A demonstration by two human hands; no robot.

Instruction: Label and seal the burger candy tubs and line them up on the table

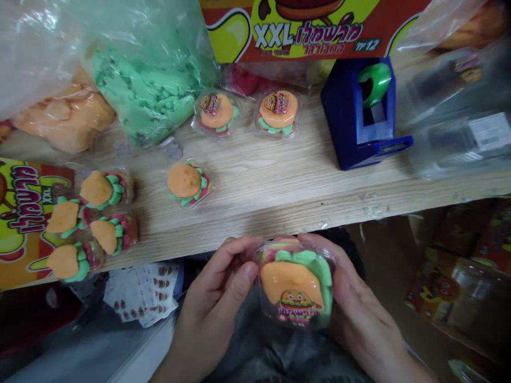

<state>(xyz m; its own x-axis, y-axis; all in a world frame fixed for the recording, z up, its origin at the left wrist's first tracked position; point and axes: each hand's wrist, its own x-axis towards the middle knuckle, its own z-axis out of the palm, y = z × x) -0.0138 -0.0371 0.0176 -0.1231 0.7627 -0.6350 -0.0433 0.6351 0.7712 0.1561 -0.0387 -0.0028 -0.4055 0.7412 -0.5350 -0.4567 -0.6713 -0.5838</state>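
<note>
Just in front of the table edge, a clear plastic box with a marshmallow burger (293, 282) in it is held between both my hands. Its orange bun and green layer show through the plastic, and a printed burger sticker is on the side facing me. My left hand (223, 298) grips the box's left side, thumb against it. Around the right side curl the fingers of my right hand (359, 303), partly hidden behind the box. An unlabelled marshmallow burger in its clear shell (189, 183) sits on the table beyond my left hand.
Two stickered burger boxes (278, 111) lie farther back beside a blue tape dispenser (359, 117). Several burgers (99, 189) are grouped at left near a printed carton (24, 223). Bags of green pieces (147, 90) and orange pieces (67, 117) stand behind. Sticker sheets (143, 292) hang below the table edge (255, 226).
</note>
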